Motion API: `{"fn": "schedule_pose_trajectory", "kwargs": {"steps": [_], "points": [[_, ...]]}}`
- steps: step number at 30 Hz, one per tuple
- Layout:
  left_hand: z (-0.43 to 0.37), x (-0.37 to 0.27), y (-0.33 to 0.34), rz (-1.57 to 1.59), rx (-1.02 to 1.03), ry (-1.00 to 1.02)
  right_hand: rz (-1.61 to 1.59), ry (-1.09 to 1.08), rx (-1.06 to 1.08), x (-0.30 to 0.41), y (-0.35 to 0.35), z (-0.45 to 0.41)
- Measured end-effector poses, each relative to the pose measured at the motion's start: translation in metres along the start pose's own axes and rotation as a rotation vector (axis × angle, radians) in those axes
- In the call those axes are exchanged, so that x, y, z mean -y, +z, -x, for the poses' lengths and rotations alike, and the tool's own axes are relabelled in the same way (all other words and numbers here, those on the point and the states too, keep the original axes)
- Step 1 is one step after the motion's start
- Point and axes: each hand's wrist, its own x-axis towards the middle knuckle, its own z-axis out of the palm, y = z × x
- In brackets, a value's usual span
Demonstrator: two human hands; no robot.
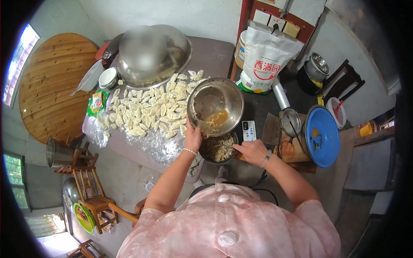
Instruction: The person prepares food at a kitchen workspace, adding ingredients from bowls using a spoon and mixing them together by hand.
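My left hand (193, 137) grips the rim of a stainless steel bowl (206, 93), which is tilted over a dark pot (206, 158). Yellowish-brown liquid (217, 118) with pale bits lies in the low side of that bowl, and dark scraps cling to its wall. The pot contains a chopped, crumbly mixture (225, 146). At the pot's right rim, my right hand (250, 151) is closed on a thin utensil whose end is in the mixture; its exact kind is unclear. Many folded dumplings (148, 108) lie spread on the table to the left of the bowl.
Loose flour (158, 150) dusts the table (214, 51) in front of the dumplings. A large metal basin (177, 42) stands behind them. On the right are a flour bag (269, 61), a cleaver (272, 129), a strainer (291, 122), orange-handled scissors (286, 147) and a blue basin (327, 129).
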Motion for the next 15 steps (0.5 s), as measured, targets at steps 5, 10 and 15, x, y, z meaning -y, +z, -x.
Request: {"fn": "schedule_pose_trajectory", "kwargs": {"steps": [5, 10, 15], "points": [[0.008, 0.002, 0.005, 0.161, -0.017, -0.057, -0.227, 0.072, -0.369, 0.010, -0.003, -0.005], [0.013, 0.001, 0.009, 0.164, 0.002, -0.081, -0.222, 0.091, -0.373, 0.016, -0.004, -0.016], [0.003, 0.026, 0.005, 0.008, 0.024, 0.122, -0.042, -0.042, -0.293, 0.014, -0.013, -0.015]]}}
